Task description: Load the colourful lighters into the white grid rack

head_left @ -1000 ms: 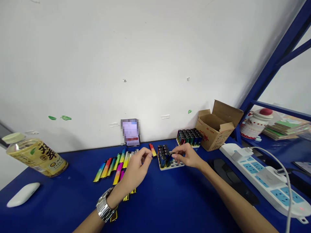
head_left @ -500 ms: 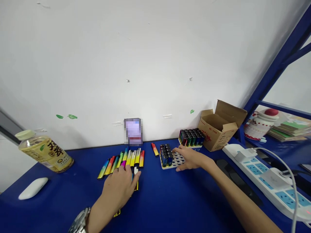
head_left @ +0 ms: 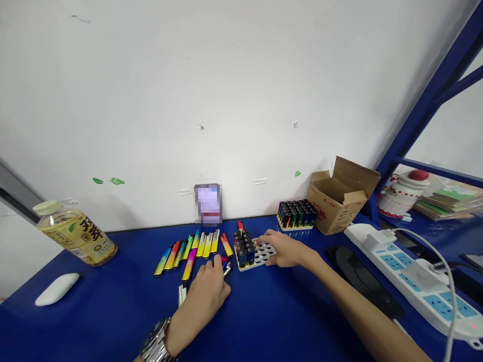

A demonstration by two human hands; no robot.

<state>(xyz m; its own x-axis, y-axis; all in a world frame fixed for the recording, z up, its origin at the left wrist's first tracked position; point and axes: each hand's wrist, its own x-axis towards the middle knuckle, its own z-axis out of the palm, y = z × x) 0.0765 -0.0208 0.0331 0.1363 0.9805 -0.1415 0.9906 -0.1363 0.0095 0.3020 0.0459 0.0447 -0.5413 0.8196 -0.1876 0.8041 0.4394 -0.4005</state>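
My left hand [head_left: 209, 285] is curled over some lighters, with dark and silvery ends [head_left: 226, 267] showing past its fingertips; its palm side is hidden. A pale lighter end [head_left: 182, 294] shows beside the wrist. Colourful lighters, including a magenta-yellow one [head_left: 189, 264] and an orange-yellow one [head_left: 227, 245], lie just beyond. My right hand [head_left: 284, 248] grips the right side of a white perforated tray [head_left: 260, 261]. Upright dark lighters [head_left: 244, 246] fill the tray's left holes, and bare holes show near my right fingers. A red lighter [head_left: 240, 226] lies behind the tray.
Behind my right hand stands a full rack of upright lighters [head_left: 297, 213], beside an open cardboard box [head_left: 337, 201]. A black phone-like slab [head_left: 364, 279] and a power strip [head_left: 407, 269] lie right. A drink bottle [head_left: 77, 236] and a white case [head_left: 56, 290] are left.
The tray has shifted left toward my left hand, with my right hand on it. My left hand has moved right, its fingers more curled, uncovering the magenta lighter.
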